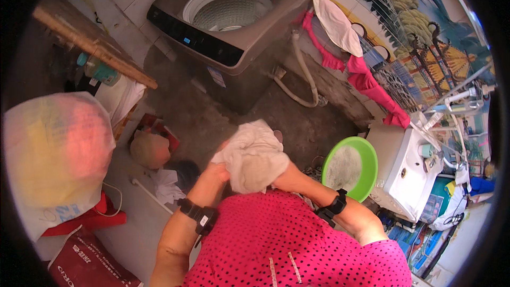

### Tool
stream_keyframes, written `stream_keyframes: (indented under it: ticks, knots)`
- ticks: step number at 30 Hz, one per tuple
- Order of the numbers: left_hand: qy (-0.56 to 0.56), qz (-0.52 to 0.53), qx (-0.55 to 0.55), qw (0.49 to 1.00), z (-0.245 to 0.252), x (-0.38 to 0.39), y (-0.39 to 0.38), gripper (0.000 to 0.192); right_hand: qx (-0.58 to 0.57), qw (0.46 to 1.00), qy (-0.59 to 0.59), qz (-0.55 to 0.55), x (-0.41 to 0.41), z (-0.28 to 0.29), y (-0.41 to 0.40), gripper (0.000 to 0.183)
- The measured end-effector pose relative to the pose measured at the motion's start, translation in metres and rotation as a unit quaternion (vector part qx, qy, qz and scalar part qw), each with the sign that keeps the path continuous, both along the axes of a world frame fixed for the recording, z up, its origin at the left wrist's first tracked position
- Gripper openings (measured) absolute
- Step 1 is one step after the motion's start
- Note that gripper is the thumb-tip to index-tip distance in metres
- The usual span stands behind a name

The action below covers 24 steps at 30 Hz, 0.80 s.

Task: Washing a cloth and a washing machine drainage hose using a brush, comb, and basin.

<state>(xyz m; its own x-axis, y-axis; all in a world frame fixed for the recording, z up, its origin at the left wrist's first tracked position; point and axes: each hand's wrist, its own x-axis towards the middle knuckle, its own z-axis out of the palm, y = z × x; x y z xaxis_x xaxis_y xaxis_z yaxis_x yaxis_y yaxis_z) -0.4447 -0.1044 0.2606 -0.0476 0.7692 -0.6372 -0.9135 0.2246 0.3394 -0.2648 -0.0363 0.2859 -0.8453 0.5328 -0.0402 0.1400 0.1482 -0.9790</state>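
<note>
A crumpled white cloth [257, 155] is held up in front of my chest, between both hands. My left hand [221, 167] grips its left side, and the cloth hides part of the fingers. On the other side, my right hand [285, 177] holds the lower right edge, its fingers mostly covered by the fabric. A green plastic basin [372, 167] with whitish, foamy-looking contents stands to the right of my right forearm. Beyond the cloth stands a brown top-loading washing machine [255, 44] with its lid up and its drum visible.
A white sink [410, 179] stands at the right. Pink cloth [370, 83] and a white cloth [334, 24] hang by the tiled wall. A grey drain hose [305, 67] curves beside the washer. Filled plastic bags [59, 147] and a wooden board [95, 44] are at the left.
</note>
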Motion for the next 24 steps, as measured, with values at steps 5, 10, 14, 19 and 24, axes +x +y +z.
stream_keyframes:
  ticks: [5,10,14,19,24]
  knots:
    - [0.289,0.11,0.189,0.932,0.068,-0.051,0.079,0.045,-0.105,0.986,0.054,-0.122,0.046,-0.024,0.087,0.027]
    - [0.71,-0.007,0.127,0.692,0.043,-0.07,0.176,0.054,-0.406,0.87,0.164,-0.226,0.052,-0.047,0.136,0.028]
    - [0.924,-0.173,0.031,0.339,0.022,-0.046,0.253,0.062,-0.329,0.911,0.104,-0.226,0.058,-0.059,0.18,0.026]
    - [0.93,-0.152,0.119,0.312,0.011,-0.041,0.357,0.066,-0.269,0.937,-0.002,-0.221,0.071,-0.079,0.222,0.025]
    - [0.903,-0.117,0.185,0.369,0.0,-0.042,0.461,0.051,-0.172,0.961,-0.023,-0.214,0.053,-0.054,0.25,0.026]
